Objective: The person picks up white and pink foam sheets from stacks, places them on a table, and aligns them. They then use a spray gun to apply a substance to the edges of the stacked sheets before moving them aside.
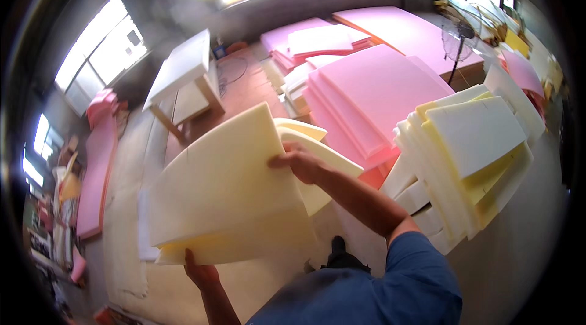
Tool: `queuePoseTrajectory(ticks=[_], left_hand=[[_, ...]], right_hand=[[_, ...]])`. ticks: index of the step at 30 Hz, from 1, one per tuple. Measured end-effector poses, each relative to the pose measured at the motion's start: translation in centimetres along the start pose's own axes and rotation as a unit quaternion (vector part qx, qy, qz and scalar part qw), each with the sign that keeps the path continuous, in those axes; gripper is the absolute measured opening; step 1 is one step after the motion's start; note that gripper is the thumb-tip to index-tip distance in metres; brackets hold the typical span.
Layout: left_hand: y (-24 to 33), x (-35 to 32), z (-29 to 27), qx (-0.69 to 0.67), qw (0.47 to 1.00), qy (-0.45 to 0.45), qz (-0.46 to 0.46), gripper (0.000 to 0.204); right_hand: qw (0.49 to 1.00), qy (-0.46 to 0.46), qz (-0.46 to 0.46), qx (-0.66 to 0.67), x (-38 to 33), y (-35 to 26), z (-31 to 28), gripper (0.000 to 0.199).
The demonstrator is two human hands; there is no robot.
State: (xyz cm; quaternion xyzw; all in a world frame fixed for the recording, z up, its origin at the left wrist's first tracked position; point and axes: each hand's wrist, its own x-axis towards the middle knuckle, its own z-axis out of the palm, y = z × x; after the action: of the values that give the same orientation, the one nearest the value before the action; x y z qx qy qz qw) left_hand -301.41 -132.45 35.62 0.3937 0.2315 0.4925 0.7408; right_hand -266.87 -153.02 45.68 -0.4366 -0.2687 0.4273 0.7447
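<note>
In front of me, tilted and slightly bowed, hang several pale yellow foam sheets (226,184) held together. My left hand (200,271) grips their lower left edge, with the thumb on the near face and the other fingers hidden behind. At the upper right edge my right hand (294,162) pinches the sheets, thumb in front and fingers curled round the side. More cream foam pieces (326,160) show just behind that edge, beside my right wrist; whether they belong to the held bundle I cannot tell.
To the right stands a tall pile of cream foam sheets (476,135). Pink foam sheets (378,93) are stacked ahead, with larger pink slabs (403,32) beyond. A white-topped table (180,71) is at the far left. A stand fan (458,44) stands at the back right.
</note>
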Motion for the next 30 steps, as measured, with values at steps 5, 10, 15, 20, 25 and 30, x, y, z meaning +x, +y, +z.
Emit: queuePoseTrajectory(ticks=[5,10,15,20,25,30], left_hand=[[-5.0,15.2,18.5,-0.036,0.993,-0.104,0.034,0.042],[-9.1,26.7,37.8,-0.159,0.95,-0.269,0.015,0.042],[-18.0,33.2,55.0,-0.231,0.902,-0.364,0.013,0.041],[-32.0,38.3,66.8,-0.259,0.845,-0.443,-0.151,0.047],[-44.3,39.5,70.4,-0.104,0.812,-0.457,-0.348,0.035],[-52.9,42.7,64.2,0.205,0.738,-0.462,-0.447,0.044]], right_hand=[[0.983,0.03,-0.133,-0.12,8.4,-17.4,-8.8,0.042],[0.897,0.091,-0.375,-0.216,9.6,-32.2,-14.2,0.038],[0.822,0.164,-0.452,-0.305,5.8,-39.1,-19.1,0.037],[0.791,0.315,-0.457,-0.26,5.9,-36.5,-28.8,0.041],[0.766,0.495,-0.38,-0.157,8.7,-25.1,-43.1,0.048],[0.724,0.615,-0.311,-0.01,11.6,-13.8,-52.2,0.061]])
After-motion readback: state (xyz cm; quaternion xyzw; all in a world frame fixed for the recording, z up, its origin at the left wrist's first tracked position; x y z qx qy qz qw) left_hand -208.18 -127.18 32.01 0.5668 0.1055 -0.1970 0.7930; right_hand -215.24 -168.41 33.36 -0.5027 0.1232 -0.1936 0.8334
